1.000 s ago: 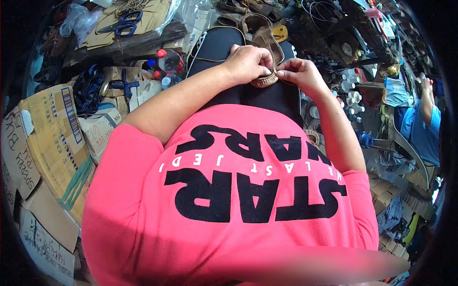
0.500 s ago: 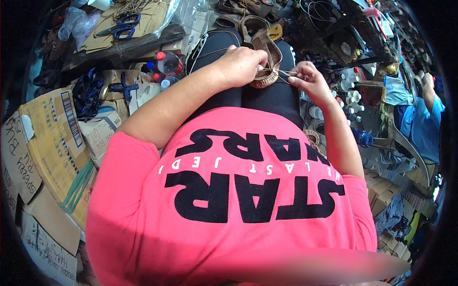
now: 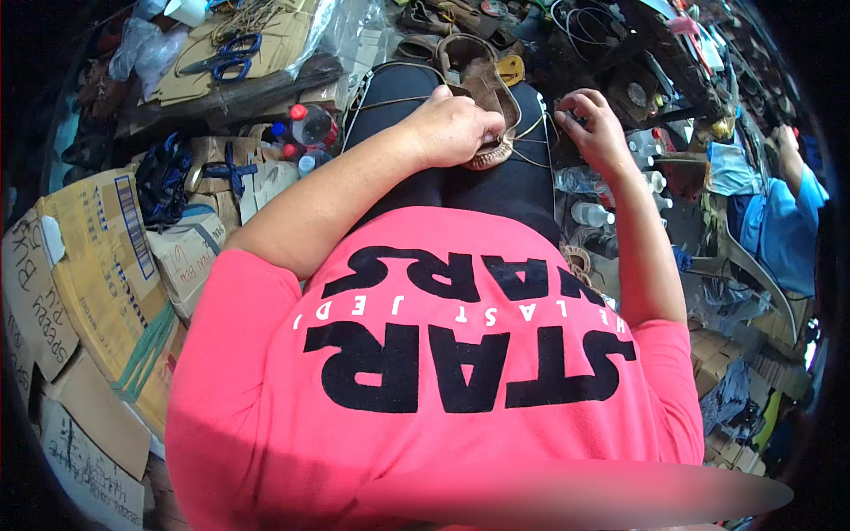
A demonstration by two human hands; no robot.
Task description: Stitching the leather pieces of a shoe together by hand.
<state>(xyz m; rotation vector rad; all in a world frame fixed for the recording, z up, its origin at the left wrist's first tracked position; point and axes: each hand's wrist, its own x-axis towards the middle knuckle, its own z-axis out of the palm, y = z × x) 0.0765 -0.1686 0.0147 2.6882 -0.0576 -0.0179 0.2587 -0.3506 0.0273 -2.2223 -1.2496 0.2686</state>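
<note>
Head view: my right hand (image 3: 593, 128) is farther out, so more cord (image 3: 529, 160) runs from the shoe's toe.
One brown shoe (image 3: 491, 88) sits gripped in my one left hand (image 3: 452, 128); my right seemingly pinches the cord. One pair of scissors (image 3: 218, 62) lies beyond, left of my left hand.

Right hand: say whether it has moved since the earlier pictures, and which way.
Yes: the right hand has moved rightward, farther from the blue-handled scissors and the moccasin.

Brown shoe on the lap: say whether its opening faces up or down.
Up: the brown shoe shows its hollow inside to the head camera.
</note>
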